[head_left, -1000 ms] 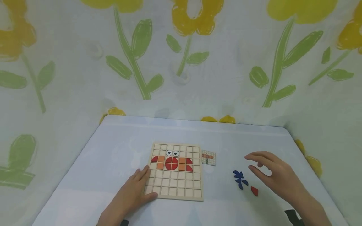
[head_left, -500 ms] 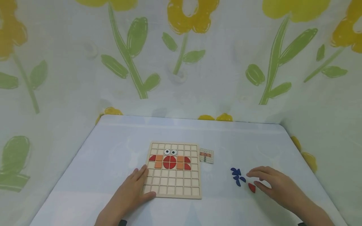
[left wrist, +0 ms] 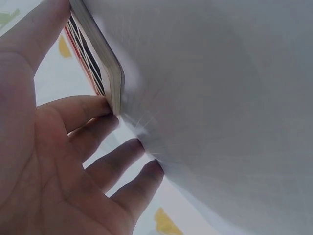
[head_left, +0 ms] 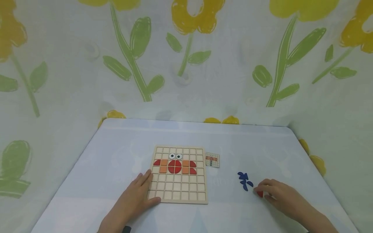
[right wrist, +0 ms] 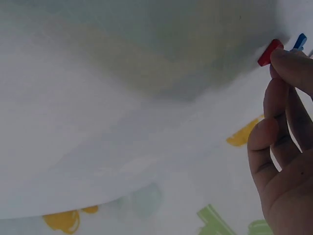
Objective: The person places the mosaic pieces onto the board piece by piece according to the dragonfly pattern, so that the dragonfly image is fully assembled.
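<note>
A wooden grid board (head_left: 177, 187) lies on the table, bearing red and orange pieces and two eye pieces (head_left: 175, 156) in a crab-like figure. My left hand (head_left: 131, 197) rests against its near left corner, fingers along the left side and thumb at the near edge; the left wrist view has the fingertips touching the board's edge (left wrist: 116, 81). On the right, my right hand (head_left: 281, 195) pinches a red quarter-circle piece (head_left: 260, 194) at the tabletop. In the right wrist view the red piece (right wrist: 270, 53) shows at the thumb tip. Several dark blue pieces (head_left: 244, 185) lie just left of it.
A small pattern card (head_left: 212, 160) with a similar figure lies against the board's right side. The pale table (head_left: 125, 139) ends at a back edge before a flower-printed cloth (head_left: 221, 87), which also stands at both sides.
My right hand has come down and left onto the red piece, and its fingers have closed around it. The left hand stays at the board. The head view has shifted slightly.
</note>
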Motion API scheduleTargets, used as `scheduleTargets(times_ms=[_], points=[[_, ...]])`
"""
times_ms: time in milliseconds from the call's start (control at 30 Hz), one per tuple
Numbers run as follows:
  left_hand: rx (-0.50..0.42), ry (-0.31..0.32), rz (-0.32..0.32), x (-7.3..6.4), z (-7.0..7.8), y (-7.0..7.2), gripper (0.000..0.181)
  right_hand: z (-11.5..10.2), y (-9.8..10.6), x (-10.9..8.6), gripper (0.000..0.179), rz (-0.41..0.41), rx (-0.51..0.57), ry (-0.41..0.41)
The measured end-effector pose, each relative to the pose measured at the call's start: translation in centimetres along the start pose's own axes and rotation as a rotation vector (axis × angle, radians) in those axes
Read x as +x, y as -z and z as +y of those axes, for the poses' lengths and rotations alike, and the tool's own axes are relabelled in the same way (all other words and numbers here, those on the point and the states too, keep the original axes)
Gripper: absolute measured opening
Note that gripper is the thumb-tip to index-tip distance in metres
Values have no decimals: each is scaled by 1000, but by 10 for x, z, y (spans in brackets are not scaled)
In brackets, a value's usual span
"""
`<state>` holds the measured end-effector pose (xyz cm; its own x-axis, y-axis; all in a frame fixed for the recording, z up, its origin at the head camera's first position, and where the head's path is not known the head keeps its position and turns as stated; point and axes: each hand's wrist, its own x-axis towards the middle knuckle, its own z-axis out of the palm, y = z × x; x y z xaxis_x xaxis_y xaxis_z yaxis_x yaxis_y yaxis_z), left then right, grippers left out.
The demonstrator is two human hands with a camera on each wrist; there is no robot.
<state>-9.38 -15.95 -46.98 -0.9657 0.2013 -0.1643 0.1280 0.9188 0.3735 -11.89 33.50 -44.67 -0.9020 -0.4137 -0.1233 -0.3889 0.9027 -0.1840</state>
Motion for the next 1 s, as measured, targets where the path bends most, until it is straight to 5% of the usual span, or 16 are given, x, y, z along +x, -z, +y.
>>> scheduleTargets(times_ms=[467, 800, 1000], points=[[-13, 31, -14, 1, 0, -3, 101, 14, -7, 2, 41, 114, -67, 120], [-7, 31, -20, 0, 1, -2, 100, 10, -9, 3, 40, 62, -69, 25], [-7, 26, -16, 0, 1, -2, 100, 8, -7, 4, 38, 82, -80, 41]])
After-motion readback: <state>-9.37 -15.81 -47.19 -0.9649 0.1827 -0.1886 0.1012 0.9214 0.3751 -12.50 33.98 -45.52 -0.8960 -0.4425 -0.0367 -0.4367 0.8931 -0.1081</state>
